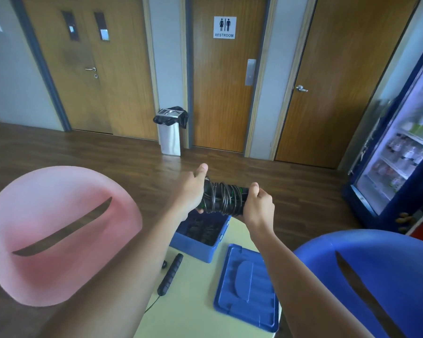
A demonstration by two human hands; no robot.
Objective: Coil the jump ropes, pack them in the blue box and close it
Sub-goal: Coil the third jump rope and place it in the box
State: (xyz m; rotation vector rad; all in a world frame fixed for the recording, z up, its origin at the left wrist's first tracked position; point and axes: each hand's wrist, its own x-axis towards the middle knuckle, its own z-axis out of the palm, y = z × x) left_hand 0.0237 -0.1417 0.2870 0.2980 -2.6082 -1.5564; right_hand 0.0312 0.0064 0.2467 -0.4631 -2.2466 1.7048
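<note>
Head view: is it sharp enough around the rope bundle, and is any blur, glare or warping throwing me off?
In the head view the coiled jump rope between left hand and right hand is fairly sharp; the same view's wide-angle warp tilts the door frames outward; its right edge smears the brightly lit fridge; light is soft, yet the blue box interior is dark.

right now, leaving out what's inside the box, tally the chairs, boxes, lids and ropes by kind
chairs: 2 (pink chair, blue chair)
box: 1
lid: 1
ropes: 2 (held rope, loose rope on table)
total: 6
</note>
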